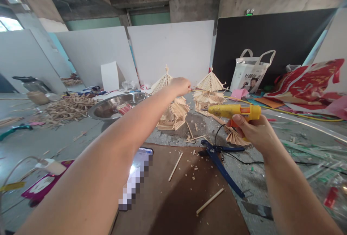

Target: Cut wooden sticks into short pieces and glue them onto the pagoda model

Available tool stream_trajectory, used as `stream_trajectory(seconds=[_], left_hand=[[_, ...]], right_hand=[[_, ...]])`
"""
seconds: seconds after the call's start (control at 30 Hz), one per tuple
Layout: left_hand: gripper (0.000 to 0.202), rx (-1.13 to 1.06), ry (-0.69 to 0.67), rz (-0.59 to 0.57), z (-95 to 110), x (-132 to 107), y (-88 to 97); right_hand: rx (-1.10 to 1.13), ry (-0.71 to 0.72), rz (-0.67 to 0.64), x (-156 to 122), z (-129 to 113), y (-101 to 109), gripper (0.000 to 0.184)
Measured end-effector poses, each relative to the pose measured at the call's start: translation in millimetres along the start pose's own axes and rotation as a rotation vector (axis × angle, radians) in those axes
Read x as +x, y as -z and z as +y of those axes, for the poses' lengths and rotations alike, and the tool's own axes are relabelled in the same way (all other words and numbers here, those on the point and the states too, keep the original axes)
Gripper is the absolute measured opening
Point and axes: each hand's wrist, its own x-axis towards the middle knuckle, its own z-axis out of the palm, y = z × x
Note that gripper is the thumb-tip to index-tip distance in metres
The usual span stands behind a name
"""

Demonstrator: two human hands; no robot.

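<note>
My left hand (179, 86) reaches far forward with its fingers curled closed at the roof of a small pagoda model built of wooden sticks (172, 114); what it pinches is hidden. My right hand (251, 131) grips a yellow and orange glue gun (234, 111), nozzle pointing left toward the model. A second stick pagoda (209, 90) stands just behind and to the right. Blue-handled cutters (221, 161) lie on the floor below the gun.
A brown board (179, 202) with loose sticks and chips lies in front of me, a phone (137, 177) at its left edge. A steel basin (114, 105) and a heap of sticks (67, 108) sit to the left. A white bag (251, 70) and red packaging (306, 81) stand right.
</note>
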Motion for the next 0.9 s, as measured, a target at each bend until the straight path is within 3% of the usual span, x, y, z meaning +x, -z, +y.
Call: stream_trajectory(seconds=[0.9], left_hand=[[0.033,-0.017,0.014,-0.012,0.2,-2.5,3.9]], right_hand=[[0.005,0.039,-0.006,-1.0,-2.3,-0.4,0.041]])
